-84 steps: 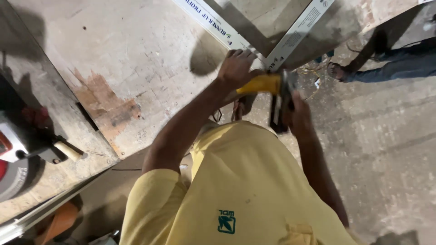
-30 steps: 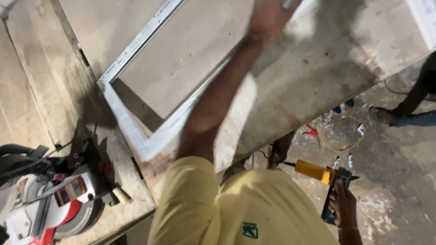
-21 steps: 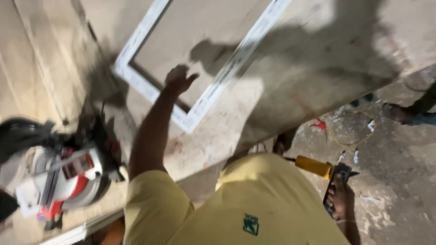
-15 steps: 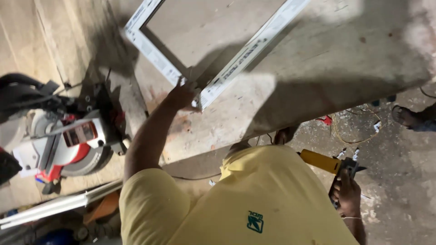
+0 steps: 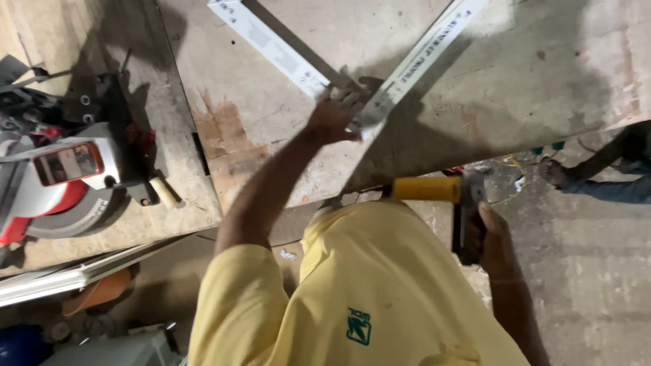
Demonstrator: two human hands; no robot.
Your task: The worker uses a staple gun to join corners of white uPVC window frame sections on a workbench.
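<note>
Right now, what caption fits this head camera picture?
Left hand grips the white metal frame's corner on the worn wooden workbench; right hand holds a yellow-and-black power drill.

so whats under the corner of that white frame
The white metal frame lies on the worn wooden workbench. The left hand covers the corner joint, hiding whatever lies directly beneath it.

I see a worn wooden workbench (image 5: 542,88); a white frame (image 5: 400,68) lies flat on it; a mitre saw (image 5: 61,176) sits leftward.
</note>
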